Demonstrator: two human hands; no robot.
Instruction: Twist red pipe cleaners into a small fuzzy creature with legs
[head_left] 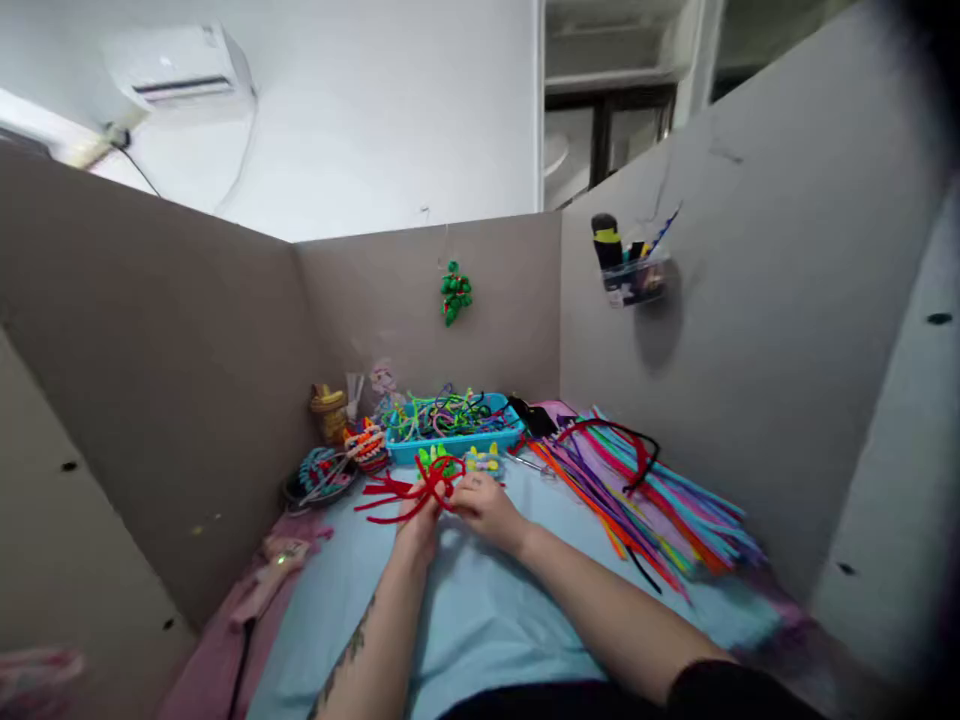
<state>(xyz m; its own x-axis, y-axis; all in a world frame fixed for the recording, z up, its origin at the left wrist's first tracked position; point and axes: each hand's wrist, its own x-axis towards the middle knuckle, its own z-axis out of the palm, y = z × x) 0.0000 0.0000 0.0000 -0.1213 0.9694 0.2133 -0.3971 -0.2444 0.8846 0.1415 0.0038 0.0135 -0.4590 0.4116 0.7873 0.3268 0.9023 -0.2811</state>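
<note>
A bundle of red pipe cleaners [429, 482] fans out to the left and upward, held above the light blue cloth. My left hand [422, 508] is closed round its lower part. From the right, my right hand [480, 500] pinches the same bundle close to the left hand's fingers. Exactly how the stems join between the fingertips is too small to tell. Just behind the hands sit small green pieces [439, 458] and yellow-and-blue pieces [484, 460] of fuzzy stems, partly hidden by the red ones.
A blue tray [450, 445] of tangled pipe cleaners stands behind the hands. Many coloured pipe cleaners [645, 490] lie at right. At left are a dark bowl [319, 490], a woven orange-and-white piece [366, 445] and a pink glue gun [274, 580]. Grey partitions [427, 300] enclose the table.
</note>
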